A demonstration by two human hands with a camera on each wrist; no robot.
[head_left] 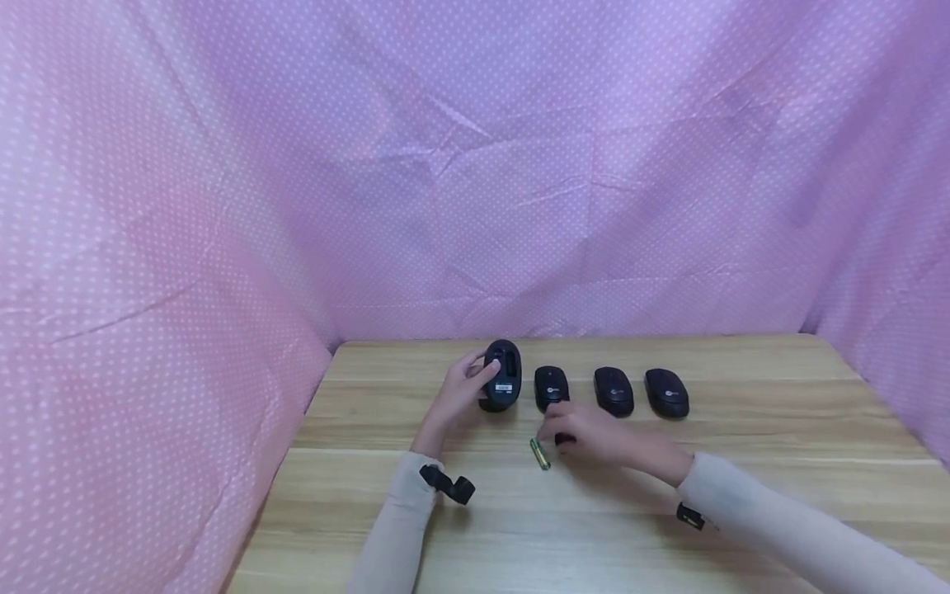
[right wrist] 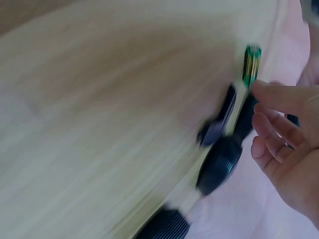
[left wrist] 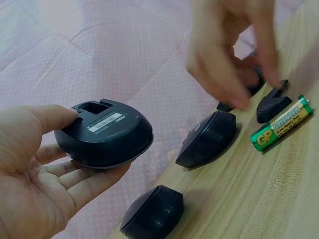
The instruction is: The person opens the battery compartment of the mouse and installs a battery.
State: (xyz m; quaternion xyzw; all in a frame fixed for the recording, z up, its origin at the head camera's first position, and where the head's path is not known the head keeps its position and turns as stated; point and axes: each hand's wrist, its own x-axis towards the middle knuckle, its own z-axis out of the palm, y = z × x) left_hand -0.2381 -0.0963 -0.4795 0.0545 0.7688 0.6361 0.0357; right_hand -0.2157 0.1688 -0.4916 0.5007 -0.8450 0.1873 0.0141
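My left hand (head_left: 460, 392) grips a black computer mouse (left wrist: 124, 142) with its underside turned up, the thumb on top near the edge of an uncovered battery compartment (left wrist: 93, 106). A white label lies beside that hollow. Over the table, my right hand (head_left: 590, 433) has loosely bent fingers with nothing showing between them; it is blurred in the left wrist view. Near its fingertips lies a green and gold AA battery (left wrist: 282, 123). A small black battery cover (left wrist: 273, 107) rests beside the battery, partly hidden under the right hand in the head view.
Three more black mice stand in a row along the back: one mouse (head_left: 552, 386) close behind the right hand, a second mouse (head_left: 613, 391) and a third mouse (head_left: 666, 393) further right. A pink dotted cloth (head_left: 519, 206) hangs behind the wooden table (head_left: 534, 536).
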